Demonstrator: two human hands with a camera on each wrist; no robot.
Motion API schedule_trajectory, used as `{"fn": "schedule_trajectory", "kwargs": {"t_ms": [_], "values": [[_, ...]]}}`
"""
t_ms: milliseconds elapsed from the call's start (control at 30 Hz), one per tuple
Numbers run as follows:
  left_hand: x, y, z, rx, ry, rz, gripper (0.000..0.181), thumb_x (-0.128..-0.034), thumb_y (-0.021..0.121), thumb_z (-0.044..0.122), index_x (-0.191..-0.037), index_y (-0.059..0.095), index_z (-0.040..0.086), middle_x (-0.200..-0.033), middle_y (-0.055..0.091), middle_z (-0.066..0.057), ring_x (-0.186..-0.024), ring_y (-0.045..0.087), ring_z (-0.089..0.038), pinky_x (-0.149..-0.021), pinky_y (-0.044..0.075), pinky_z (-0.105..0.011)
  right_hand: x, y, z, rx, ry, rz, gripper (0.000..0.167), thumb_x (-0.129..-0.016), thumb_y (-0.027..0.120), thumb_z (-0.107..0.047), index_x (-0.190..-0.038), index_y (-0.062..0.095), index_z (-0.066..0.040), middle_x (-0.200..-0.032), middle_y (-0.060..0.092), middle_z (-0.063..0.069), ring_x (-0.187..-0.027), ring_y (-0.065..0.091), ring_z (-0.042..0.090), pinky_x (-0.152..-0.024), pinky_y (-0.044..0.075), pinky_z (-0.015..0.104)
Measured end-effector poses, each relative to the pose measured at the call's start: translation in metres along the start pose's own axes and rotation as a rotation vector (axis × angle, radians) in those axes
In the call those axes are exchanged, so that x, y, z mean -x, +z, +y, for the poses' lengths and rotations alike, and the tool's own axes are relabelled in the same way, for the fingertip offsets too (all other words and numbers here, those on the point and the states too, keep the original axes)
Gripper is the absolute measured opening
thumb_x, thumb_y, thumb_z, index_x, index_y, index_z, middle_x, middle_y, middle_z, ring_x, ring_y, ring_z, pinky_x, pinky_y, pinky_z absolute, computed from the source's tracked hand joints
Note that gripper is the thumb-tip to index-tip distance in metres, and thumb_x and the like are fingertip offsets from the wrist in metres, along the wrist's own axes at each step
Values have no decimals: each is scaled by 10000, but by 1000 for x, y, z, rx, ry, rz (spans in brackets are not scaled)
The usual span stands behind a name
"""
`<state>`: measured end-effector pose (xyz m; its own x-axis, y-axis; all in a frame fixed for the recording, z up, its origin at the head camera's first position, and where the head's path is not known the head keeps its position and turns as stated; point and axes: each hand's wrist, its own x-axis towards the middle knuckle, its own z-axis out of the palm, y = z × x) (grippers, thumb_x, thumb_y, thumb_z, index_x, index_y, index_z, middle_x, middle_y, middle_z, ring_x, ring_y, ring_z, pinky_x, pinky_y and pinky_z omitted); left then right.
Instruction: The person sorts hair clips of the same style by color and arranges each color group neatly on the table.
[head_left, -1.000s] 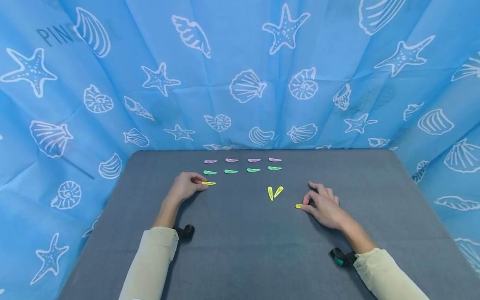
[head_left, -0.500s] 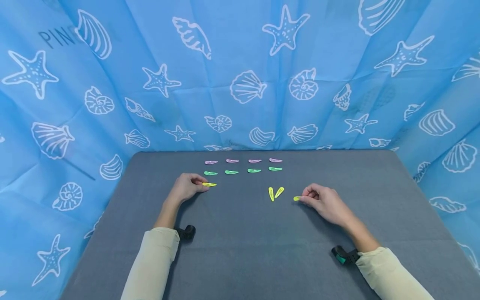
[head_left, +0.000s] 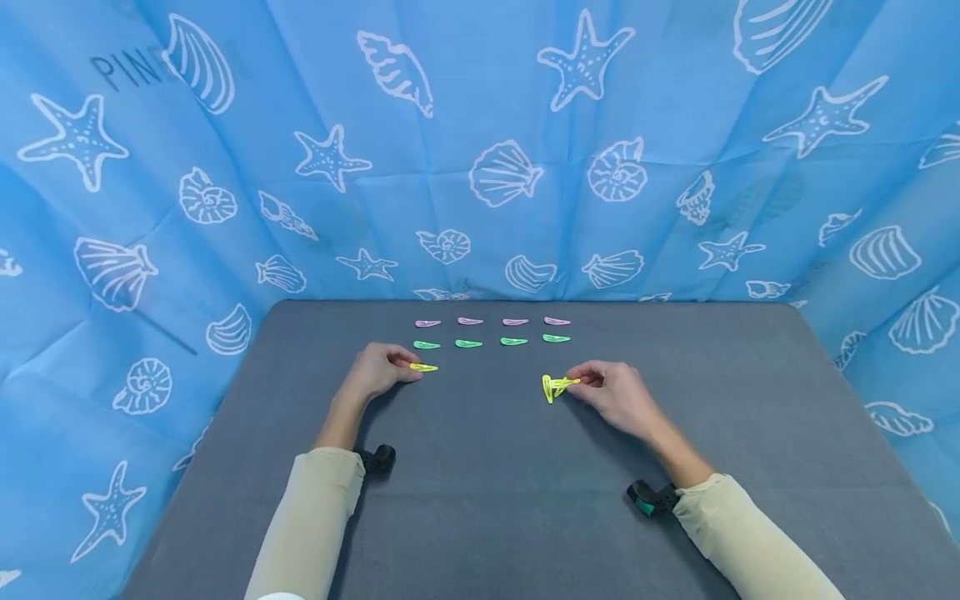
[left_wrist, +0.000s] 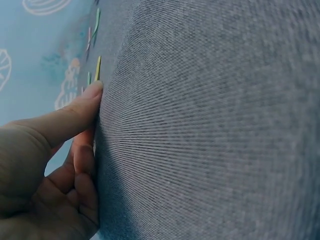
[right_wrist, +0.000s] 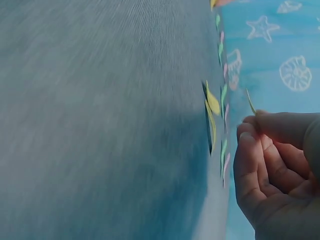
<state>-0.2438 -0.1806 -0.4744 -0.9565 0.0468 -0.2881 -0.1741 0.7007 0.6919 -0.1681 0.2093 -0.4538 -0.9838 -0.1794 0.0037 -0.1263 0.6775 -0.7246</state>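
Observation:
My left hand (head_left: 381, 371) pinches the left end of a yellow snap hair clip (head_left: 426, 367) low at the table, below the left end of the green row. In the left wrist view, the thumb (left_wrist: 92, 92) covers part of that clip (left_wrist: 98, 67). Between right thumb and fingers I hold another yellow clip (right_wrist: 250, 101), raised off the cloth. Seen from the head, my right hand (head_left: 617, 398) brings it over two loose yellow clips, one upright (head_left: 547, 390), the other slanted and partly covered. The right wrist view shows both loose clips (right_wrist: 213, 103) lying apart from the held one.
A row of several green clips (head_left: 468, 343) lies beyond the yellow ones, with a row of several pink clips (head_left: 470, 321) behind it. Grey cloth covers the table (head_left: 480, 500). A blue shell-patterned curtain (head_left: 450, 150) hangs along its far edge.
My right hand has moved left and slightly away from me with its yellow clip, from right of the two loose clips to over them. The left hand has stayed at its clip.

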Motion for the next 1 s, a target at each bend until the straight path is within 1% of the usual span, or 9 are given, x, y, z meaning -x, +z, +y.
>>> {"fn": "schedule_trajectory", "kwargs": {"t_ms": [267, 400, 500, 700, 867, 1000], "values": [[1, -2, 2, 12, -8, -19, 210, -858, 831, 188, -1060, 784, 160, -966, 692, -62, -931, 577, -237, -817, 441, -358, -21, 28, -18, -29, -41, -19, 142, -935, 727, -97, -1062, 755, -40, -937, 754, 85, -740, 593, 124, -632, 475, 226], [1, -2, 2, 17, -10, -13, 208, -847, 840, 180, -1048, 790, 159, -961, 695, -61, -921, 577, -235, -812, 439, -354, -32, 45, -28, -40, -49, -24, 143, -933, 735, -104, -1064, 760, -52, -948, 752, 73, -758, 595, 122, -669, 485, 230], [1, -2, 2, 25, -11, -13, 208, -844, 842, 175, -1046, 791, 158, -959, 698, -63, -920, 579, -237, -817, 439, -356, -40, 58, -37, -42, -64, -17, 147, -927, 743, -110, -1060, 764, -53, -939, 750, 66, -786, 606, 124, -711, 489, 243], [0, -1, 1, 34, -18, -24, 210, -846, 842, 185, -1048, 786, 163, -959, 702, -60, -931, 581, -242, -830, 444, -366, -52, 83, -50, -65, -78, 18, 128, -916, 757, -119, -1023, 769, -50, -895, 743, 67, -782, 624, 133, -722, 497, 268], [-1, 0, 0, 31, -4, -15, 213, -851, 836, 177, -1057, 787, 157, -974, 695, -67, -934, 576, -242, -831, 440, -359, -62, 100, -57, -74, -59, 39, 115, -913, 766, -148, -1003, 774, -76, -889, 743, 52, -780, 633, 127, -730, 505, 287], [0, 0, 0, 29, -15, -7, 214, -854, 833, 173, -1062, 787, 157, -980, 691, -65, -937, 573, -238, -832, 439, -358, -70, 108, -65, -106, -19, 19, 120, -928, 753, -161, -1022, 774, -88, -910, 738, 53, -802, 630, 143, -751, 506, 303]]}}
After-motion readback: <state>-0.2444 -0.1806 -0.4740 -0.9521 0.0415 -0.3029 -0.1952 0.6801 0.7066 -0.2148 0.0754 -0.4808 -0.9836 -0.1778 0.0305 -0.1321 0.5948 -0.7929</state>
